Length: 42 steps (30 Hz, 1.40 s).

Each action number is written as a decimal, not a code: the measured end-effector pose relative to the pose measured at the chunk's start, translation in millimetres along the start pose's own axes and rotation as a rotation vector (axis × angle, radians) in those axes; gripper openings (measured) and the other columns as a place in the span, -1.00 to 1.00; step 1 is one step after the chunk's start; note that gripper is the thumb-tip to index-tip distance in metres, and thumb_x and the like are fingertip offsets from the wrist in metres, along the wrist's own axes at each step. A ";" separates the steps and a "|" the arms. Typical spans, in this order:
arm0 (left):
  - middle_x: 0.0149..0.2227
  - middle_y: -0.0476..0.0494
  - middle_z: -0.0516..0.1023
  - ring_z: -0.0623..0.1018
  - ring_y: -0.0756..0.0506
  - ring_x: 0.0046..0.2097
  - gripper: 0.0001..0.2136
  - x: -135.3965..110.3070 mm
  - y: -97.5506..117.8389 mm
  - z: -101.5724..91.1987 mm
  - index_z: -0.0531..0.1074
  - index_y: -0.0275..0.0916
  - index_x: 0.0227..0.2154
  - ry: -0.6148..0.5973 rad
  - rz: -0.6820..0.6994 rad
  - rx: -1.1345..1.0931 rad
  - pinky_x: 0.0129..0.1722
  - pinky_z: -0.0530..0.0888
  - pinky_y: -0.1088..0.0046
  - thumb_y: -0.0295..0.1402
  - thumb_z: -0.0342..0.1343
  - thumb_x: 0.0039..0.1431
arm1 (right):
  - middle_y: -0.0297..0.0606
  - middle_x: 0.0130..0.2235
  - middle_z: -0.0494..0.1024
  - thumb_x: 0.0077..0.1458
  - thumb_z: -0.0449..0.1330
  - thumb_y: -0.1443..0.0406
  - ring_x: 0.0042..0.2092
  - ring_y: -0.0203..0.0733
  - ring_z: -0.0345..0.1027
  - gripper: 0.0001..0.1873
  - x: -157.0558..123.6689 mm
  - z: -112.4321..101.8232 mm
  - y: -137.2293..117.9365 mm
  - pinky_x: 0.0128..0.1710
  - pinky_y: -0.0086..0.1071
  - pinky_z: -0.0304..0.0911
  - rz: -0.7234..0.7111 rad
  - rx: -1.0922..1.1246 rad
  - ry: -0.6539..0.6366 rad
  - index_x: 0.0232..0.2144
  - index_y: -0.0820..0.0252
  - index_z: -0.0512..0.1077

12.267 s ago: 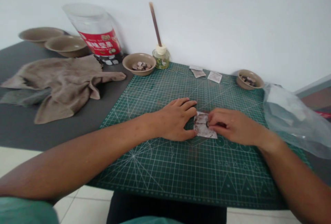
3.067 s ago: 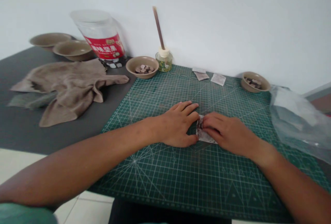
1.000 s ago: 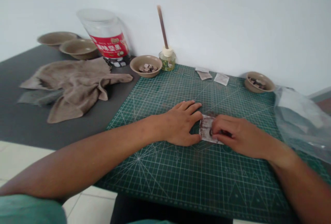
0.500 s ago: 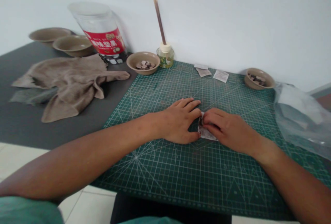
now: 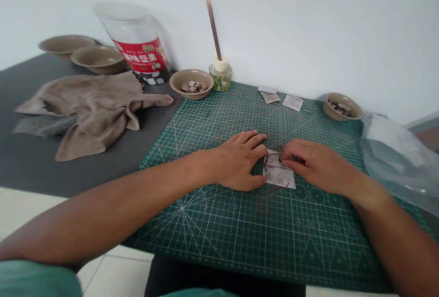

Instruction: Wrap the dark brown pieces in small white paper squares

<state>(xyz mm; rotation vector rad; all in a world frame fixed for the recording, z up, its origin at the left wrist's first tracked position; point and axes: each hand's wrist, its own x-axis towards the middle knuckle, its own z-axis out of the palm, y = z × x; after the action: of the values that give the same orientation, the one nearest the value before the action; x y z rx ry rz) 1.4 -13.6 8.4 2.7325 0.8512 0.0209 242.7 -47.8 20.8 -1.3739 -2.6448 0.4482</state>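
A small white paper square [image 5: 279, 175] with reddish-brown smudges lies on the green cutting mat [image 5: 219, 224]. My left hand [image 5: 240, 162] rests flat with its fingers apart, thumb and index fingertip at the paper's left edge. Over the paper's upper right part, my right hand [image 5: 308, 164] is closed in a pinch. Something dark shows between its fingers, too hidden to name. Smudges run along the left and upper parts of the paper.
Behind are a bowl of small pieces [image 5: 192, 79], a reed diffuser [image 5: 221, 75], loose paper squares [image 5: 293, 102] and another bowl [image 5: 343, 107]. A plastic bag [image 5: 394, 155] lies right. A brown cloth [image 5: 92, 109], a clear jar [image 5: 137, 45] and empty bowls [image 5: 99, 59] stand left.
My right hand has shifted right and slightly up across the paper, uncovering more of its smudged surface. My left hand has stayed in place.
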 end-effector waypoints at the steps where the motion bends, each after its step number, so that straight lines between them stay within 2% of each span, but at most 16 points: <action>1: 0.43 -0.39 -0.03 -0.05 -0.39 0.44 -0.38 0.0 0.2 -0.3 0.23 -0.24 0.24 -0.006 0.003 -0.002 0.36 0.01 -0.02 0.04 0.03 0.24 | -0.29 -0.23 0.50 0.31 0.11 0.28 -0.23 -0.18 0.41 -0.89 -1.5 -0.4 -0.7 -0.24 -0.31 0.27 -0.042 0.037 -0.048 -0.28 0.10 0.42; 3: 0.43 -0.40 -0.03 -0.05 -0.39 0.45 -0.36 0.1 0.5 -0.7 0.22 -0.26 0.25 -0.018 0.007 -0.006 0.36 0.01 -0.01 0.05 0.02 0.25 | -0.29 -0.18 0.50 0.33 0.08 0.30 -0.19 -0.19 0.42 -0.87 -2.5 1.5 -3.4 -0.22 -0.32 0.28 -0.109 0.084 -0.089 -0.26 0.09 0.43; 4: 0.43 -0.41 -0.03 -0.05 -0.39 0.45 -0.36 0.1 0.6 -0.6 0.22 -0.27 0.26 -0.020 0.006 -0.007 0.36 0.01 0.00 0.04 0.02 0.25 | -0.28 -0.15 0.50 0.34 0.06 0.30 -0.16 -0.18 0.42 -0.86 -1.7 3.0 -4.1 -0.20 -0.31 0.29 -0.113 0.083 -0.066 -0.24 0.09 0.42; 8: 0.43 -0.40 -0.04 -0.06 -0.40 0.45 -0.38 0.3 0.3 0.4 0.23 -0.25 0.24 0.002 -0.006 -0.006 0.36 0.00 -0.02 0.02 0.04 0.25 | -0.25 -0.16 0.50 0.31 0.11 0.29 -0.17 -0.14 0.41 -0.91 3.1 3.4 1.4 -0.17 -0.25 0.28 0.024 0.000 0.086 -0.23 0.12 0.42; 10: 0.43 -0.40 -0.04 -0.05 -0.40 0.44 -0.39 0.3 0.6 0.2 0.23 -0.24 0.24 0.000 -0.007 -0.005 0.36 0.00 -0.03 0.02 0.04 0.24 | -0.27 -0.21 0.51 0.29 0.15 0.27 -0.21 -0.16 0.41 -0.92 2.2 1.2 2.5 -0.20 -0.27 0.28 0.026 0.030 0.039 -0.27 0.12 0.43; 12: 0.43 -0.40 -0.03 -0.05 -0.40 0.44 -0.37 0.2 1.3 -0.9 0.23 -0.26 0.25 -0.019 -0.003 -0.002 0.36 0.01 -0.02 0.02 0.04 0.25 | -0.29 -0.23 0.51 0.30 0.14 0.27 -0.21 -0.19 0.41 -0.89 0.4 1.8 -1.6 -0.20 -0.30 0.29 -0.051 0.107 -0.045 -0.30 0.11 0.42; 14: 0.43 -0.42 -0.03 -0.05 -0.39 0.44 -0.36 0.1 1.9 -1.9 0.22 -0.29 0.26 -0.030 0.002 0.001 0.36 0.01 0.00 0.04 0.02 0.26 | -0.28 -0.20 0.51 0.33 0.10 0.27 -0.16 -0.18 0.41 -0.87 0.7 5.5 -6.8 -0.16 -0.30 0.30 -0.115 0.146 -0.064 -0.28 0.10 0.43; 19: 0.44 -0.39 -0.05 -0.06 -0.39 0.45 -0.37 -0.1 0.9 -0.8 0.21 -0.24 0.26 -0.007 -0.009 0.001 0.36 0.00 -0.04 0.03 0.03 0.25 | -0.22 -0.14 0.51 0.30 0.10 0.30 -0.16 -0.12 0.41 -0.89 4.4 3.8 2.8 -0.16 -0.23 0.29 0.029 0.021 0.093 -0.21 0.13 0.43; 21: 0.44 -0.39 -0.04 -0.06 -0.39 0.45 -0.37 -0.3 0.7 0.2 0.21 -0.23 0.27 -0.009 -0.010 0.000 0.36 0.01 -0.04 0.03 0.04 0.25 | -0.25 -0.20 0.51 0.28 0.13 0.30 -0.19 -0.14 0.41 -0.92 0.9 -1.6 6.4 -0.19 -0.26 0.29 0.027 0.038 0.030 -0.26 0.12 0.43; 24: 0.43 -0.41 -0.03 -0.05 -0.40 0.44 -0.36 -0.5 1.1 0.5 0.21 -0.26 0.26 -0.008 0.003 0.000 0.36 0.01 -0.03 0.04 0.03 0.25 | -0.29 -0.21 0.50 0.30 0.10 0.30 -0.21 -0.19 0.41 -0.90 -4.6 -1.8 -0.2 -0.22 -0.31 0.30 -0.075 0.122 -0.098 -0.28 0.10 0.41; 27: 0.43 -0.41 -0.03 -0.04 -0.40 0.44 -0.36 -0.4 1.6 0.1 0.21 -0.29 0.26 -0.004 0.004 0.006 0.36 0.01 -0.01 0.03 0.03 0.26 | -0.25 -0.13 0.50 0.34 0.06 0.30 -0.13 -0.16 0.41 -0.88 -2.7 4.2 -5.1 -0.15 -0.28 0.31 -0.099 0.106 -0.034 -0.22 0.10 0.41; 30: 0.44 -0.37 -0.04 -0.05 -0.39 0.44 -0.37 -0.2 1.3 0.1 0.21 -0.24 0.27 -0.005 -0.012 0.011 0.36 0.00 -0.01 0.03 0.04 0.25 | -0.23 -0.14 0.49 0.31 0.10 0.29 -0.14 -0.13 0.41 -0.90 0.4 3.1 2.1 -0.14 -0.24 0.29 0.002 0.033 0.060 -0.21 0.12 0.42; 32: 0.44 -0.37 -0.04 -0.05 -0.39 0.45 -0.37 -0.1 1.2 0.1 0.21 -0.23 0.27 -0.009 -0.010 0.010 0.36 0.00 -0.01 0.03 0.04 0.25 | -0.25 -0.19 0.50 0.29 0.12 0.30 -0.19 -0.16 0.41 -0.92 -1.2 -0.7 4.6 -0.18 -0.27 0.29 0.008 0.040 0.016 -0.26 0.12 0.42; 36: 0.43 -0.43 -0.03 -0.05 -0.39 0.45 -0.35 -0.4 1.6 -1.0 0.20 -0.28 0.27 -0.015 0.004 -0.002 0.36 0.00 0.00 0.04 0.01 0.26 | -0.28 -0.18 0.49 0.32 0.08 0.30 -0.19 -0.20 0.41 -0.88 -5.4 0.7 -7.8 -0.21 -0.32 0.29 -0.110 0.134 -0.100 -0.26 0.11 0.41; 39: 0.43 -0.43 -0.05 -0.06 -0.39 0.45 -0.34 -0.5 1.9 -1.8 0.19 -0.28 0.28 -0.023 -0.004 -0.002 0.36 0.00 -0.01 0.03 0.02 0.25 | -0.24 -0.13 0.49 0.33 0.07 0.30 -0.14 -0.15 0.41 -0.89 -1.4 6.3 -9.3 -0.17 -0.29 0.29 -0.072 0.077 -0.008 -0.23 0.11 0.40; 42: 0.44 -0.41 -0.05 -0.06 -0.39 0.45 -0.36 -0.4 1.9 -2.1 0.20 -0.25 0.27 -0.017 -0.004 0.001 0.36 -0.01 -0.03 0.02 0.04 0.25 | -0.25 -0.17 0.51 0.30 0.11 0.29 -0.20 -0.14 0.43 -0.93 1.7 6.4 0.7 -0.24 -0.29 0.28 0.031 -0.022 0.084 -0.22 0.11 0.40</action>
<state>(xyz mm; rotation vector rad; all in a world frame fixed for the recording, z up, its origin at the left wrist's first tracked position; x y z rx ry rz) 1.9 -14.8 11.0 2.7282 0.8526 -0.0034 240.7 -47.4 14.4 -1.4099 -2.5725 0.3572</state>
